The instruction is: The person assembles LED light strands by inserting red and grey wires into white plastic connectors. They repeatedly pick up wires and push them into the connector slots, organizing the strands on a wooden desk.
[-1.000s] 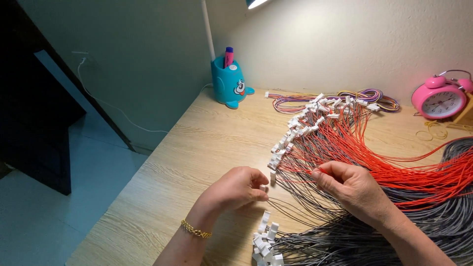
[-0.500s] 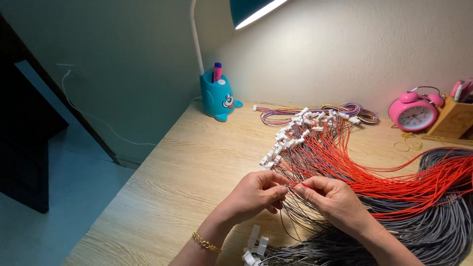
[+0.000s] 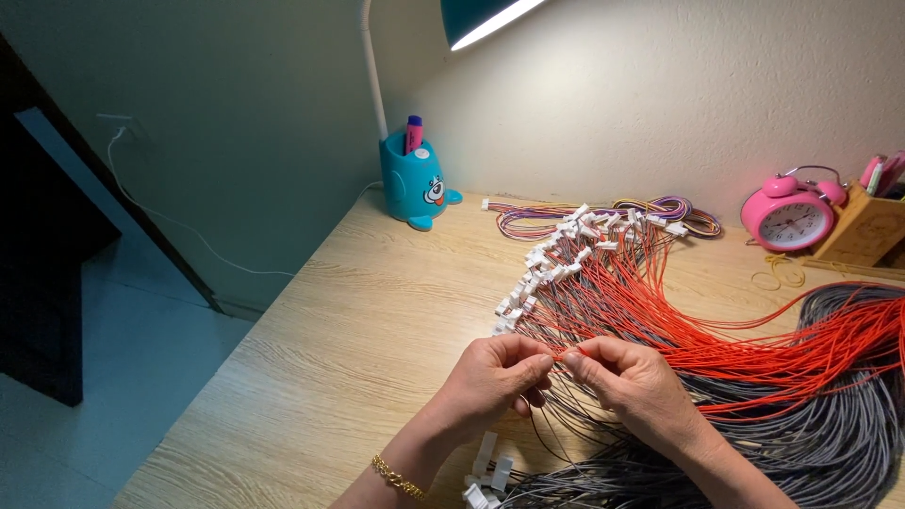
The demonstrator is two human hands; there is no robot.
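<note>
Two hands at work over a pale wood-grain counter (image 3: 349, 339), landmark here the round pink twin-bell alarm clock (image 3: 787, 215) at the back right. Left hand (image 3: 495, 377), gold chain bracelet (image 3: 396, 477) on its wrist, pinching thumb to fingertips on one thin red wire (image 3: 568, 354); right hand (image 3: 632, 382) pinching the same wire from the other side, fingertips of both almost touching. Both closed in a fine grip, well in front of the clock and to its left.

Beneath and behind the hands, one fanned bundle of red and grey wires (image 3: 716, 330), far too many to count, each ending in a small white plastic connector (image 3: 528, 283); connector ends strung in a curved line left of the clock. Grey strands (image 3: 830, 424) heaped in front of the clock, running off the right edge. A few loose white connectors (image 3: 485, 467), about four, at the near edge below the left hand.

One coil of multicoloured wires (image 3: 660, 209) just left of the clock. One wooden pen holder (image 3: 863, 226) touching the clock's right. Two yellow rubber bands (image 3: 778, 273) just in front of it. One teal cartoon-faced lamp base (image 3: 415, 184) far left, a pink marker (image 3: 413, 134) standing in it.
</note>
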